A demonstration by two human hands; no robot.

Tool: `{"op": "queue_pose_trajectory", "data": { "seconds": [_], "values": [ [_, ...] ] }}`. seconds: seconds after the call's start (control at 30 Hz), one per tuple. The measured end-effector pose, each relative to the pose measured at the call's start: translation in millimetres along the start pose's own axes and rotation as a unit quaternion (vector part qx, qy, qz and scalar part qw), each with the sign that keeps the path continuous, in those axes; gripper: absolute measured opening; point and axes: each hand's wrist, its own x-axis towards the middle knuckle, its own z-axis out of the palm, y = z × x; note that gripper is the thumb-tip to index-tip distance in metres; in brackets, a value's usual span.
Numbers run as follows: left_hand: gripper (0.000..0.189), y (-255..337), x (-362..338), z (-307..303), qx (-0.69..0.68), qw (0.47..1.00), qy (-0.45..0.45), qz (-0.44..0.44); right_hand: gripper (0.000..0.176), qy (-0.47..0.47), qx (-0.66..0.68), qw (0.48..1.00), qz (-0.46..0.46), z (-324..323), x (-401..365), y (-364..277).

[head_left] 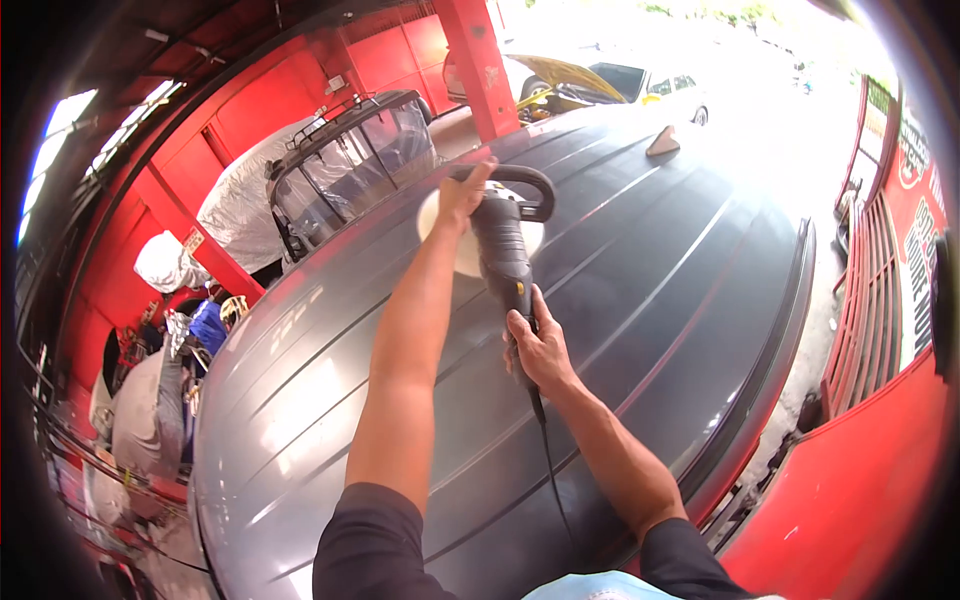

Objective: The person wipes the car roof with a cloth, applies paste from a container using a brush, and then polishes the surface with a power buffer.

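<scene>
A black car polisher (503, 240) lies over the dark grey roof (640, 290) of a vehicle, its round pale pad (430, 220) against the ribbed surface. My left hand (466, 195) is wrapped round one side of the polisher's looped front handle (540, 190). Around the rear end of the body closes my right hand (540, 345), with the fingers partly hidden behind it. A black power cord (553, 470) runs from the tool's tail down across the roof towards me.
A shark-fin antenna (663, 142) stands up from the roof ahead. Beyond it is a car with its yellow hood raised (570, 75). A red post (480, 70) and a plastic-covered vehicle (350, 150) are at the left; a slatted metal bench (865, 300) is at the right.
</scene>
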Motion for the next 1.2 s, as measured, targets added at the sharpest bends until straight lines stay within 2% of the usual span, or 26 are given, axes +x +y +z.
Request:
{"op": "queue_pose_trajectory", "data": {
  "seconds": [0.07, 0.1, 0.23, 0.3, 0.4, 0.43, 0.47, 0.5, 0.6, 0.63, 0.73, 0.77, 0.87, 1.2],
  "values": [
    [0.057, -0.2, -1.2, 15.7, -0.004, 1.000, -0.023, -0.001, 0.074, 0.072, -0.025, 0.997, -0.017, -1.8, -2.9, 1.0],
    [0.058, 1.7, -6.3, 24.9, -0.019, 0.999, -0.025, -0.030, 0.074, 0.087, -0.051, 0.994, -0.035, -5.4, -3.4, 4.8],
    [0.057, 20.7, -16.6, 32.7, 0.004, 0.998, -0.059, -0.021, 0.072, 0.076, -0.008, 0.996, -0.043, -21.8, -18.7, -4.3],
    [0.058, 34.2, -32.8, 22.7, 0.034, 0.996, -0.048, -0.070, 0.072, 0.055, -0.040, 0.997, -0.027, -29.9, -25.1, -10.2],
    [0.061, 29.6, -53.6, -17.1, 0.004, 0.998, -0.002, -0.066, 0.072, 0.019, -0.088, 0.996, -0.006, -26.7, -35.7, -14.9],
    [0.061, 24.1, -58.8, -30.0, 0.005, 0.998, 0.000, -0.064, 0.072, 0.008, -0.115, 0.992, -0.046, -23.3, -32.8, -0.7],
    [0.062, 19.0, -62.2, -43.4, 0.022, 0.997, 0.040, -0.067, 0.072, -0.004, -0.143, 0.986, -0.087, -11.2, -35.5, -2.4],
    [0.062, 13.8, -64.2, -57.5, 0.040, 0.993, 0.081, -0.071, 0.070, -0.014, -0.114, 0.992, -0.052, 1.9, -46.7, -1.5],
    [0.058, 24.6, -82.6, -102.1, 0.077, 0.990, 0.069, -0.097, 0.071, -0.010, -0.131, 0.991, -0.034, 46.6, -68.3, 15.4],
    [0.051, 27.1, -88.9, -116.1, 0.074, 0.989, 0.067, -0.107, 0.071, -0.027, -0.097, 0.995, -0.009, 60.8, -77.7, 16.8],
    [0.043, 37.7, -113.7, -149.0, 0.045, 0.994, 0.085, -0.052, 0.074, -0.066, -0.046, 0.996, 0.038, 98.4, -101.2, 21.2],
    [0.039, 38.4, -119.8, -163.8, 0.069, 0.992, 0.085, -0.063, 0.075, -0.072, -0.049, 0.995, 0.044, 109.9, -109.0, 23.1],
    [0.041, 48.1, -149.2, -200.8, 0.075, 0.989, 0.112, -0.057, 0.077, -0.092, -0.053, 0.992, 0.071, 139.9, -134.3, 32.1],
    [0.054, 49.5, -228.7, -329.9, 0.122, 0.956, 0.212, -0.165, 0.080, -0.229, -0.093, 0.960, 0.129, 192.9, -180.4, 43.6]
  ]
}}
